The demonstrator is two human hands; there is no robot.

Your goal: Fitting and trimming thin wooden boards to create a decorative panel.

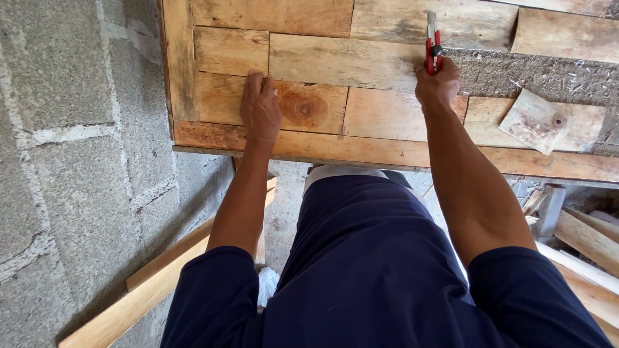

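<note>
Fingers of the left hand [260, 108] lie flat and pressed together on a panel of pale and orange-brown wooden planks [303, 71], the fingertips at a seam between two boards. The right hand [438, 84] is curled shut around a red-handled utility knife with a grey metal blade [432, 45], held upright with the blade pointing away from the person, at the edge where the planks meet a rough, crumbly brown-grey backing board [541, 74]. A small loose square offcut of pale wood [535, 120] lies tilted on the planks to the right, well apart from the knife. The panel's near edge runs as one long strip just beyond the person's dark blue clothing. To the left, a grey concrete block wall [64, 129] stands close against the panel's side edge. Below, long pale timber battens [155, 283] lean on the left and more timber pieces [583, 238] crowd the floor on the right.
</note>
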